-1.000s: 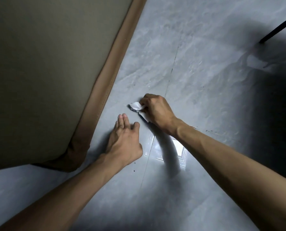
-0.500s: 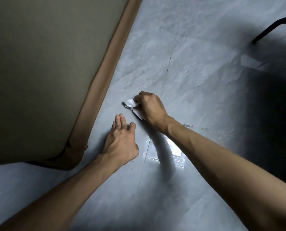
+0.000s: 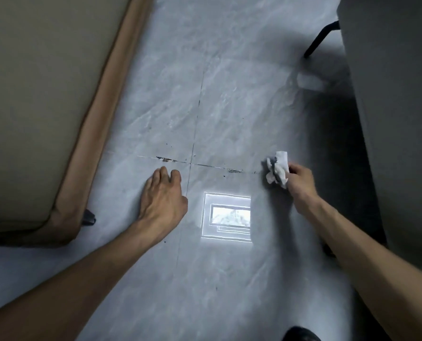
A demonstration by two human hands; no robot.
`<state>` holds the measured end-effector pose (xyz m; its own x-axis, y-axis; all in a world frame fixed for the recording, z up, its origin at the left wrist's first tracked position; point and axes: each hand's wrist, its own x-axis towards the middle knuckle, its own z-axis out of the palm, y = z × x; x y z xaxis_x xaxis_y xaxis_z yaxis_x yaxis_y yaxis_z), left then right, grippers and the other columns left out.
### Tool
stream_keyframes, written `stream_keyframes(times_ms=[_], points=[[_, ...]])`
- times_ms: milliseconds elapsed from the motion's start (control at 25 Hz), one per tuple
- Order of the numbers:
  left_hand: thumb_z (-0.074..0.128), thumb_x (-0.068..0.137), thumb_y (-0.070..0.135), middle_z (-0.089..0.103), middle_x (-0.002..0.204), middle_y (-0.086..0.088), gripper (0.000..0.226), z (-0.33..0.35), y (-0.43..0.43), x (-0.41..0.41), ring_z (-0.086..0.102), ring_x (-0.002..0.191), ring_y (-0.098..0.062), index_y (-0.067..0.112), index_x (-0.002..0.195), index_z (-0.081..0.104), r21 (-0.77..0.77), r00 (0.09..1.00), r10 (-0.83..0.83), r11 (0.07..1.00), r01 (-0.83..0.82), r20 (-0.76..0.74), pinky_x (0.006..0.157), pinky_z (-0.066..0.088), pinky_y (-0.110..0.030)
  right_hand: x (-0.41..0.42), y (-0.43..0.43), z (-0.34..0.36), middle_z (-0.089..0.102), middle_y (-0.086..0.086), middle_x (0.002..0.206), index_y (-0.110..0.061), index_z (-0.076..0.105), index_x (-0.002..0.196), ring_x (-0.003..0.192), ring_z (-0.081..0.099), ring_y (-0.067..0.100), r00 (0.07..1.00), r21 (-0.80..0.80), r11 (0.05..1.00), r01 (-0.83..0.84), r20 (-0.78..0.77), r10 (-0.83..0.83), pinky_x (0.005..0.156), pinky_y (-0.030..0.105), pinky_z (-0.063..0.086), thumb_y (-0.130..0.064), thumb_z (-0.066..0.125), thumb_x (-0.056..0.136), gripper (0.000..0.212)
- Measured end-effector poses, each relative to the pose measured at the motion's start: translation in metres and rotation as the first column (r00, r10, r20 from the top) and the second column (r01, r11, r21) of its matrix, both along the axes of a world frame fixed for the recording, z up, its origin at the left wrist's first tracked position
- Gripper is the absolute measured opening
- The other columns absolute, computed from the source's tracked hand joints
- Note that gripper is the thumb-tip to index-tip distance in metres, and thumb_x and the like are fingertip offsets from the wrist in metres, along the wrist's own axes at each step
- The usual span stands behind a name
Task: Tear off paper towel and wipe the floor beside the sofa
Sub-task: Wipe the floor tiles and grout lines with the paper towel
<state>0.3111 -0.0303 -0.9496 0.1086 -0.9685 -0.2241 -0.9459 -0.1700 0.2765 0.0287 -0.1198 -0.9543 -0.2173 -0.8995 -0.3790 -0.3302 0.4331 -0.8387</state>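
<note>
A crumpled white paper towel [image 3: 276,169], stained dark in places, is gripped by my right hand [image 3: 300,180] at the right of the grey tiled floor [image 3: 229,94]. It sits at the right end of a dirty grout line [image 3: 205,165]. My left hand [image 3: 162,198] rests palm down on the floor left of the grout cross, its fingers lying together. The beige sofa [image 3: 37,94] with a tan edge fills the left side, close to my left hand.
A grey piece of furniture [image 3: 397,119] with a black leg [image 3: 319,40] stands along the right. A dark sofa foot [image 3: 88,217] shows at the sofa corner. A bright window reflection [image 3: 226,215] lies between my hands. A dark shape [image 3: 301,334] sits at the bottom edge.
My right hand has carried the paper towel from beside the sofa over to the right, along the grout line. The view has shifted, and my left hand stays planted on the floor.
</note>
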Motion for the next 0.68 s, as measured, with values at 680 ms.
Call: stream_keyframes(times_ms=[680], points=[[0.050,0.081,0.006,0.061,0.113,-0.003,0.026,-0.002,0.004,0.027,0.058,0.096,-0.028,0.014,0.106,0.050,-0.051,0.979,0.135,0.988,-0.144,-0.154,0.072,0.040,-0.030,0.028,0.025,-0.020,0.056,0.015,0.103,-0.003,0.063,0.083,0.085,0.055,0.031,0.701,-0.145,0.964,-0.225,-0.711,0.057,0.069,0.026,0.033,-0.023,0.065,0.087,0.020]])
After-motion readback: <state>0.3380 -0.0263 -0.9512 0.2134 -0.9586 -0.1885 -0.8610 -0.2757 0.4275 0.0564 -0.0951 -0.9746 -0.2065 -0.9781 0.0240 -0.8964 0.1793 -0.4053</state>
